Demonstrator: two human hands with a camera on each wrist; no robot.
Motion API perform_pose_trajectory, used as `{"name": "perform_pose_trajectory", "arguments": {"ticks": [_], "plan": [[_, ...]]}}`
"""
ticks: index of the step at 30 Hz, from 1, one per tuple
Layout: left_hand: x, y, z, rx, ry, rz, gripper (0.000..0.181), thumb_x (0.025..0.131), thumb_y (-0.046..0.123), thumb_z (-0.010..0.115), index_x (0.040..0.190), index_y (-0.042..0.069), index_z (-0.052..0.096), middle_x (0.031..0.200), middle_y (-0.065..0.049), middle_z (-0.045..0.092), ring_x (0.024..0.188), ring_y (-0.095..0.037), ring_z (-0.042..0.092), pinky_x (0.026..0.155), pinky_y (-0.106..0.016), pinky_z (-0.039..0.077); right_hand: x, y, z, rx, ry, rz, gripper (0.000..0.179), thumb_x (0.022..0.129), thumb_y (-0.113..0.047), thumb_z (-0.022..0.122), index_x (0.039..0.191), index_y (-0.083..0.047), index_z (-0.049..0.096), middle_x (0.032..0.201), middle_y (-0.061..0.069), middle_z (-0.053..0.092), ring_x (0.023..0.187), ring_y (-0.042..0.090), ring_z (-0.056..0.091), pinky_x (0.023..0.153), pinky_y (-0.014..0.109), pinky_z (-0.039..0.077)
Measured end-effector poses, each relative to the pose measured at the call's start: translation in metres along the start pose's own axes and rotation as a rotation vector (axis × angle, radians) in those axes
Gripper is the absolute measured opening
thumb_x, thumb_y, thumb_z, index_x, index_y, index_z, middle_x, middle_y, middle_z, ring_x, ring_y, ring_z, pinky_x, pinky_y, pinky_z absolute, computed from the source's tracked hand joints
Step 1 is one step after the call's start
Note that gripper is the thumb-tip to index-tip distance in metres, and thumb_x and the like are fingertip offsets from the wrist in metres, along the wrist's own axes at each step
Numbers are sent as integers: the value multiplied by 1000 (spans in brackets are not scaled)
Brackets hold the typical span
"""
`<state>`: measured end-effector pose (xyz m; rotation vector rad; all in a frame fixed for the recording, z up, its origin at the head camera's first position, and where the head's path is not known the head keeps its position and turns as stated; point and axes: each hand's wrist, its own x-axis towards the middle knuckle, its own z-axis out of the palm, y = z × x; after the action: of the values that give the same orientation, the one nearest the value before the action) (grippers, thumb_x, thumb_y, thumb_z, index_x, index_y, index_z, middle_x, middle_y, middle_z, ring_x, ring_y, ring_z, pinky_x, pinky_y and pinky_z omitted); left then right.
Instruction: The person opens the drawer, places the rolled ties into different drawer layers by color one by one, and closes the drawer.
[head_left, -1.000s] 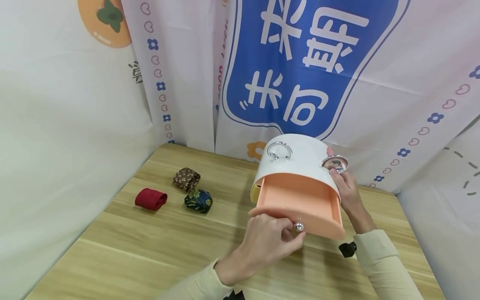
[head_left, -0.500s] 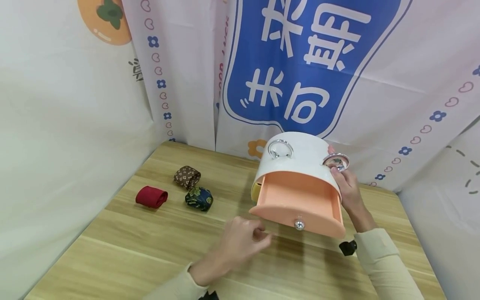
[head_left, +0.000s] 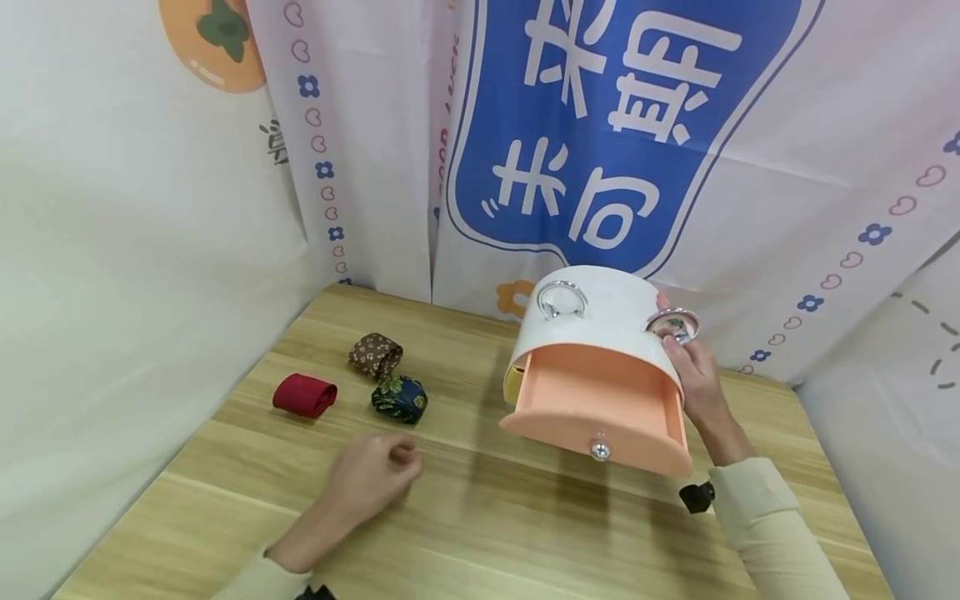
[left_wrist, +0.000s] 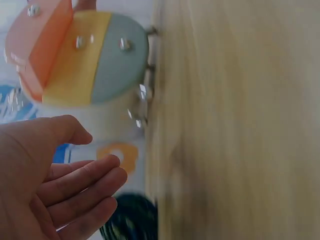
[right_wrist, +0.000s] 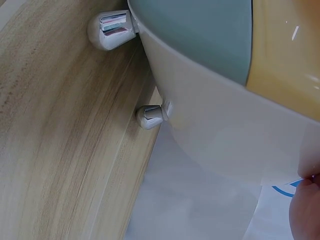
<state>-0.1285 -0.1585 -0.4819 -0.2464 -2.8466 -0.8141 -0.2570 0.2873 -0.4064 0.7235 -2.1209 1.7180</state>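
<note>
A white half-round mini drawer cabinet [head_left: 600, 304] stands at the back right with its orange top drawer [head_left: 592, 383] pulled out, nothing inside. My right hand [head_left: 699, 387] grips the cabinet's right side at a silver ring [head_left: 672, 323]. Only a small part of this hand [right_wrist: 305, 207] shows in the right wrist view. My left hand [head_left: 369, 477] is over the table's left half, just in front of a rolled dark floral necktie [head_left: 400, 399]. In the left wrist view its relaxed fingers hold nothing. Beside that roll lie a red rolled necktie [head_left: 303, 395] and a brown flowered one [head_left: 375, 356].
Below the orange drawer are a shut yellow drawer [left_wrist: 75, 65] and a grey-green one [left_wrist: 120, 65]. Silver feet [right_wrist: 149, 116] carry the cabinet on the wooden table [head_left: 465, 533]. Printed cloth [head_left: 382, 167] hangs right behind the table.
My left hand has let go of the orange drawer's silver knob and moved left toward the rolled neckties. My right hand stays on the cabinet, and the drawer remains out.
</note>
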Motion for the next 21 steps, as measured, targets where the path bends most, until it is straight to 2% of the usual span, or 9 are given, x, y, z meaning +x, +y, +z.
{"name": "perform_pose_trajectory", "arguments": {"ticks": [2, 5, 9, 11, 13, 18, 21], "plan": [[-4, -20, -9, 22, 0, -44, 18, 79, 27, 74, 93, 16, 73, 83, 3, 75, 57, -1, 59, 50, -14, 44, -2, 0, 0, -8, 8, 9, 31, 101, -7, 39, 121, -4, 62, 156, 11, 32, 144, 5, 33, 112, 11, 28], [-10, -48, -25, 58, 9, -103, 24, 80, 27, 74, 99, 12, 73, 86, 0, 76, 51, -4, 53, 46, -19, 39, -4, 0, 0, -32, 35, 30, 28, 102, -10, 40, 115, -8, 65, 151, -1, 44, 132, 1, 47, 102, 11, 40], [-18, -77, -48, 113, 37, -135, 29, 81, 30, 73, 101, 10, 72, 88, -3, 76, 58, -12, 63, 46, -22, 39, -5, -1, 0, -58, 61, 76, 26, 102, -16, 41, 112, -13, 66, 122, -12, 67, 97, 0, 65, 77, 14, 53], [-21, -86, -59, 135, 47, -142, 29, 82, 32, 73, 100, 9, 72, 89, -5, 76, 65, -14, 68, 48, -22, 41, -4, -2, 1, -59, 63, 88, 26, 102, -17, 41, 112, -15, 66, 105, -12, 71, 84, 1, 67, 71, 16, 54], [-23, -93, -69, 149, 45, -162, 33, 82, 35, 72, 100, 8, 71, 92, -9, 76, 61, -15, 67, 44, -22, 40, -4, -3, 0, -57, 57, 90, 26, 102, -17, 41, 111, -16, 65, 92, -13, 70, 75, 2, 67, 67, 17, 54], [-21, -102, -89, 206, 77, -193, 50, 80, 38, 73, 110, -2, 67, 101, -19, 73, 44, -9, 42, 36, -23, 30, -3, -5, 0, -38, 59, 87, 25, 102, -16, 41, 109, -19, 65, 93, -12, 71, 74, 2, 67, 65, 17, 54], [-17, -107, -98, 240, 110, -195, 63, 77, 41, 75, 116, -6, 63, 100, -23, 71, 44, -9, 33, 36, -23, 26, -3, -4, 0, -3, 53, 83, 25, 102, -16, 42, 107, -16, 66, 96, -11, 71, 75, 2, 67, 64, 18, 54]]}}
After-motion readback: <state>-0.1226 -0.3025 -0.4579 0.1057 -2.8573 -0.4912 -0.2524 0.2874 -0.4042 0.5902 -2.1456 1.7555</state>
